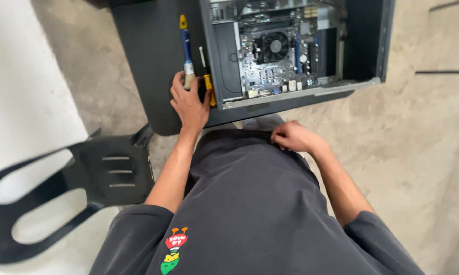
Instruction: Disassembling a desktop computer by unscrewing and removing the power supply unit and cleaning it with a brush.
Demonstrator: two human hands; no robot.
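Blue-handled paintbrush with a yellow tip (pixel 186 46) is lying on the black table (pixel 148 61) beside the open grey computer case (pixel 290 46), its long axis pointing away from you. Your left hand (pixel 190 102) is closing around its metal ferrule; it looks light and stiff. Your right hand (pixel 293 137) is pinching your dark shirt.

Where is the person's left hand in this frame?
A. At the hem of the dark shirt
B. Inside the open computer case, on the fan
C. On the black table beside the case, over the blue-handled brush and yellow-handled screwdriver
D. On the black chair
C: the left hand rests on the black table beside the open computer case, over the blue-handled brush and yellow-handled screwdriver.
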